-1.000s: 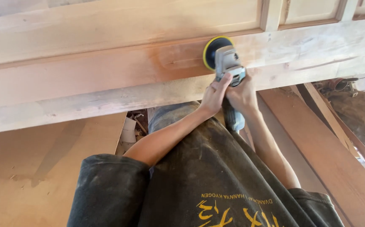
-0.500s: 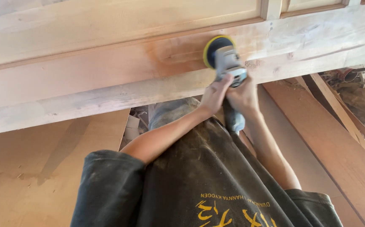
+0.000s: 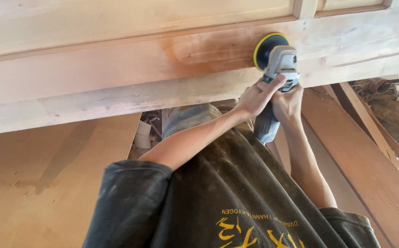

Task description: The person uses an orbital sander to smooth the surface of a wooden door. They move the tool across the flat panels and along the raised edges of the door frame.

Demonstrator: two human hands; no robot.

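Both my hands grip a grey angle sander (image 3: 280,64) with a black pad rimmed in yellow. My left hand (image 3: 254,97) wraps the tool just behind its head. My right hand (image 3: 287,102) holds the body beside it, with the blue-grey handle end (image 3: 265,128) sticking out below. The pad presses flat on a long wooden door frame rail (image 3: 116,69), at the right end of a darker, reddish sanded patch (image 3: 208,50).
Paler recessed panels (image 3: 139,18) run along the top of the frame. Brown boards (image 3: 360,160) lean at the right, a flat sheet (image 3: 48,183) lies at the left, and scraps (image 3: 144,133) show in the gap below. My dusty dark shirt (image 3: 227,193) fills the foreground.
The sander and both hands have slid to the right along the rail. The reddish sanded patch now stretches further right behind the pad.
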